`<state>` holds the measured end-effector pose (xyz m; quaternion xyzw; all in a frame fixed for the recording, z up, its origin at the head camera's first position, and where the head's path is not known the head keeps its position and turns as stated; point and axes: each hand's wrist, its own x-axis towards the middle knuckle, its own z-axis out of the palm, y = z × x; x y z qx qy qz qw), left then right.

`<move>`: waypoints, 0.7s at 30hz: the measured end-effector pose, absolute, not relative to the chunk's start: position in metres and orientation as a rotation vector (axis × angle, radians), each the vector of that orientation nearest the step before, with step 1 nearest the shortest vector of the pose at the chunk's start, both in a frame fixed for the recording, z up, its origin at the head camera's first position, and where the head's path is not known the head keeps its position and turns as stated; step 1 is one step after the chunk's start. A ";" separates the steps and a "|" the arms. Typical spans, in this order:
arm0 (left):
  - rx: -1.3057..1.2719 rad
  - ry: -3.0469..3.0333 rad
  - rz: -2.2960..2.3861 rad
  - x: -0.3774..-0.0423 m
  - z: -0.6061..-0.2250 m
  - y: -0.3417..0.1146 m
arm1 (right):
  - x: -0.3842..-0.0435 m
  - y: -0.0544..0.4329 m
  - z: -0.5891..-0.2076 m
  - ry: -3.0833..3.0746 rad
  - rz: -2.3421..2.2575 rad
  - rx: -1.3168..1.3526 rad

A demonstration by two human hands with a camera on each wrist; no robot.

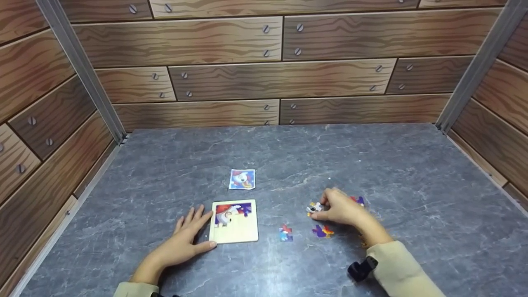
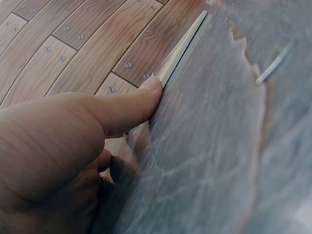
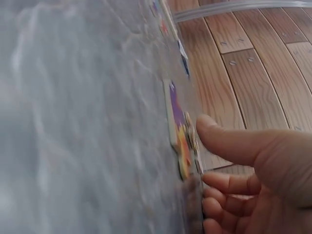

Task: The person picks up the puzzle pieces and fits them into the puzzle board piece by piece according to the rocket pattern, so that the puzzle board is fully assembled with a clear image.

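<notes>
A square wooden puzzle board lies on the table, its upper part filled with joined dog-picture pieces. My left hand rests along the board's left side with its fingers spread; the thumb touches the board's edge in the left wrist view. Over to the right, my right hand pinches a white, black and yellow jigsaw piece between thumb and fingers, low at the tabletop. Just in front of that hand lies a purple and orange piece, seen edge-on in the right wrist view.
A blue and red piece lies between the board and the right hand. Behind the right hand, a red and purple piece is partly covered. A small dog picture card lies beyond the board. Wood-patterned walls enclose the table.
</notes>
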<state>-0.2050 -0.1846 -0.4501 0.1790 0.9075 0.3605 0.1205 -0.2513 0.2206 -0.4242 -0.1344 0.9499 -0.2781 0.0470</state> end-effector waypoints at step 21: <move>0.511 2.653 1.037 -0.207 -0.454 -0.185 | -0.252 0.221 -0.419 2.919 -1.025 -0.681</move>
